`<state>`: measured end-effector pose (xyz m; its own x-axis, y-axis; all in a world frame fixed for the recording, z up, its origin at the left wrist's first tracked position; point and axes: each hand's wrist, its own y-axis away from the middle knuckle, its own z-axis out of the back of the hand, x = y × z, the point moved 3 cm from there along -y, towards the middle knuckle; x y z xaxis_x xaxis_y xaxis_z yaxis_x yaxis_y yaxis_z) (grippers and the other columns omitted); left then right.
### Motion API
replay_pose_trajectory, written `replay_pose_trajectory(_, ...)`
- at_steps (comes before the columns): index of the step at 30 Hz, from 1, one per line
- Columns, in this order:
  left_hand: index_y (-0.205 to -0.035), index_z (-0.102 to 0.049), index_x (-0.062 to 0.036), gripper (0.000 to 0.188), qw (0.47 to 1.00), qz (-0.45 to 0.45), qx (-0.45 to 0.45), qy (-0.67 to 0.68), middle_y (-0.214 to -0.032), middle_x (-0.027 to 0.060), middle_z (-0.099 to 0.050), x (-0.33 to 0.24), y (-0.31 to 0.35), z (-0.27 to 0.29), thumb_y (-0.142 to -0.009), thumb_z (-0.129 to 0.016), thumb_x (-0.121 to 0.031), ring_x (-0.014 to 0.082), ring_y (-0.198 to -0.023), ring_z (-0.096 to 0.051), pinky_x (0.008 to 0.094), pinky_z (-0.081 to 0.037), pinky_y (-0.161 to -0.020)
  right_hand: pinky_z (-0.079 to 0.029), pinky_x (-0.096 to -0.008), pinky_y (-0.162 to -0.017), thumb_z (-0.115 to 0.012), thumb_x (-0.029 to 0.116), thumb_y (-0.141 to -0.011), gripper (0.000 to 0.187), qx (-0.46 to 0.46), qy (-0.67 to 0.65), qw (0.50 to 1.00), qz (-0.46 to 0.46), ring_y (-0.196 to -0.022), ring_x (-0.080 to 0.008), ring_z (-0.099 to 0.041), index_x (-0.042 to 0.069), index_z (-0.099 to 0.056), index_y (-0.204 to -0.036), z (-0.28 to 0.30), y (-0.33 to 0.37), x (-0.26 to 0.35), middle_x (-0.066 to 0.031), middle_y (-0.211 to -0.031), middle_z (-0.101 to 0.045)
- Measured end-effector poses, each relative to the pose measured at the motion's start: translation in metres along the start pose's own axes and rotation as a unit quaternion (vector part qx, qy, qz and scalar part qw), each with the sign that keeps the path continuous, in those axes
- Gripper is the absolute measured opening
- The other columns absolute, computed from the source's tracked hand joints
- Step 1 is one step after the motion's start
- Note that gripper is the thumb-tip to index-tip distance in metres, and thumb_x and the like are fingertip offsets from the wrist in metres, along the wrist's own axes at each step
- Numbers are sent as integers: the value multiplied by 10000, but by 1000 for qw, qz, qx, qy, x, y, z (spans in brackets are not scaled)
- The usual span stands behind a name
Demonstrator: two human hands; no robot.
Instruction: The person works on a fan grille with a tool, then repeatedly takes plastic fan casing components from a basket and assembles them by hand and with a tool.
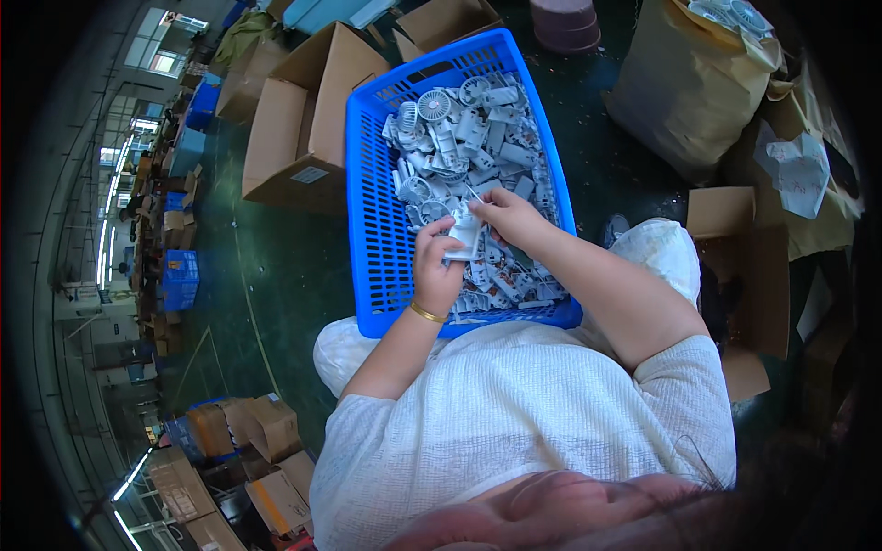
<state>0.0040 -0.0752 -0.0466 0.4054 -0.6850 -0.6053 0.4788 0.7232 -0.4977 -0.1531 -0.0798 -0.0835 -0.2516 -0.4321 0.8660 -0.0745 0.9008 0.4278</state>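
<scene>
A white plastic housing [466, 241], hollow and roughly rectangular, is held over the blue basket [375, 241]. My left hand [436, 266] grips its left side, fingers curled round it and thumb along the edge. At the upper right end of the same part, my right hand [514, 220] is closed in a pinch. A thin pale sliver sticks up by those fingertips; I cannot tell whether it is loose or joined to the housing. Beneath both hands lies a heap of white fan parts [459, 138], with round fan grilles and casing pieces among them.
An open cardboard box [303, 119] stands left of the basket. Right of it are a large tan sack [689, 83] with fan grilles on top and another open carton [749, 266]. A dark round tub [564, 26] sits beyond the basket. More cartons [266, 427] are stacked at lower left.
</scene>
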Motion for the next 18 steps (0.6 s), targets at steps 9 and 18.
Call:
replay_pose_trajectory(9,-1351,-150,-64,714,899,166,105,392,-1314,167,-298,-21,11,-16,-753,-529,32,253,-1152,-427,360,-435,-897,-419,-219,-523,-611,91,-780,257,-66,78,967,235,-632,-61,-512,29,-540,-1020,9,13,13,-13,-821,-567)
replay_pose_trajectory(18,-1191,-356,-43,297,855,346,88,376,-978,103,-567,-34,0,-28,-899,-396,-78,126,-761,-583,229,-478,-571,-435,-218,-674,-634,98,-786,255,8,65,981,183,-769,-73,-510,20,-547,-1013,10,42,25,-21,-862,-567)
